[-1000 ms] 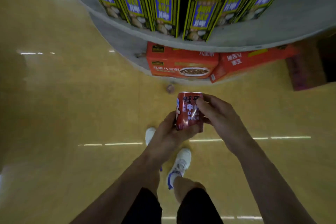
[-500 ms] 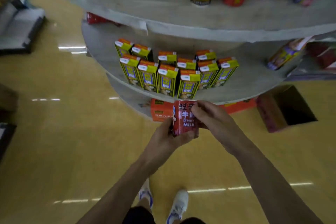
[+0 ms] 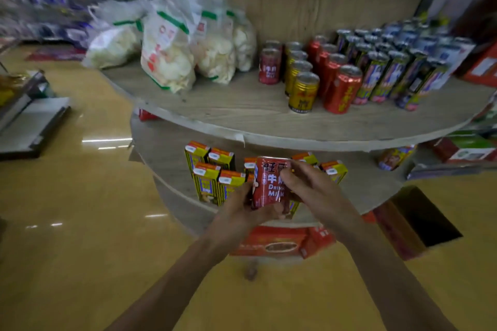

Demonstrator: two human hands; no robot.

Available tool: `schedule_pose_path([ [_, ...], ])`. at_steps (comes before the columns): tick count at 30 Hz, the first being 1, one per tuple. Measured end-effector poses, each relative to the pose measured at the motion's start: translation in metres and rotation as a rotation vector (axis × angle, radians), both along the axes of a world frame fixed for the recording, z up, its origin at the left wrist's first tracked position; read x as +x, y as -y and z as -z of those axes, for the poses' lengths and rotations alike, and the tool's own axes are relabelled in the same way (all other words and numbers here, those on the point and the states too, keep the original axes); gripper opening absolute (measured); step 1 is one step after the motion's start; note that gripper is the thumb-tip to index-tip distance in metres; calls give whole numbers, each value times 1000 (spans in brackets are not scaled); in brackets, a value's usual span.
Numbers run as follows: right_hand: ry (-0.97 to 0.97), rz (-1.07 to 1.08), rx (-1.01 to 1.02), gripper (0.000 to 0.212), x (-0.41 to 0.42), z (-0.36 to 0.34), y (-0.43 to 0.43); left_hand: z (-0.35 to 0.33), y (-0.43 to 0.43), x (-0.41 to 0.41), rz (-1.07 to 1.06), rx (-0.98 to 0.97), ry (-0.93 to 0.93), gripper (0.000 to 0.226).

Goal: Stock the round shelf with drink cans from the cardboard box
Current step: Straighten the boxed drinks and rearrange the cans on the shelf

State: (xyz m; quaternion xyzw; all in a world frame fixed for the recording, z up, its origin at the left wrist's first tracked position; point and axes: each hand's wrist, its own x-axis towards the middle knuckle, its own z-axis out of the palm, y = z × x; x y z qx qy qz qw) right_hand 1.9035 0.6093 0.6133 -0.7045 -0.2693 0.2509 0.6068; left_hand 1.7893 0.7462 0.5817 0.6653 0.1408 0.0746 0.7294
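Left hand [image 3: 243, 212] and right hand [image 3: 313, 188] clasp the red can [image 3: 269, 183], hiding yellow cartons [image 3: 207, 183] behind

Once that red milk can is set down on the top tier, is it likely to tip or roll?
The milk can looks rigid with a flat base, so upright it should probably stand, as the cans on the top tier do. Knocked over, its round side would likely roll. Its glossy wall may be slippery.

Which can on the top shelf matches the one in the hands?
The short red can at the far left of the row, beside the snack bags; the others are taller, gold, bright red or blue.
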Motion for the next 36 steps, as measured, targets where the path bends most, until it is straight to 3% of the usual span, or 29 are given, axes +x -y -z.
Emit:
schedule_pose_path([
  [5, 100, 36, 28, 20, -1, -19, -23, -14, -29, 6, 19, 49, 47, 39],
  [9, 178, 8, 9, 30, 5, -29, -37, -20, -47, 20, 5, 85, 95, 44],
  [15, 310, 68, -39, 28, 34, -41, -55, -24, -72, 58, -16, 86, 122, 72],
  [25, 402, 119, -131, 59, 118, -46, -89, -50, -98, 138, -4, 422, 120, 56],
  [33, 377, 134, -156, 64, 158, -24, -113, -32, -118, 191, -124, 673, 29, 69],
  [36, 367, 125, -185, 68, 165, -17, -117, -28, -122, 201, -138, 678, -19, 70],
])
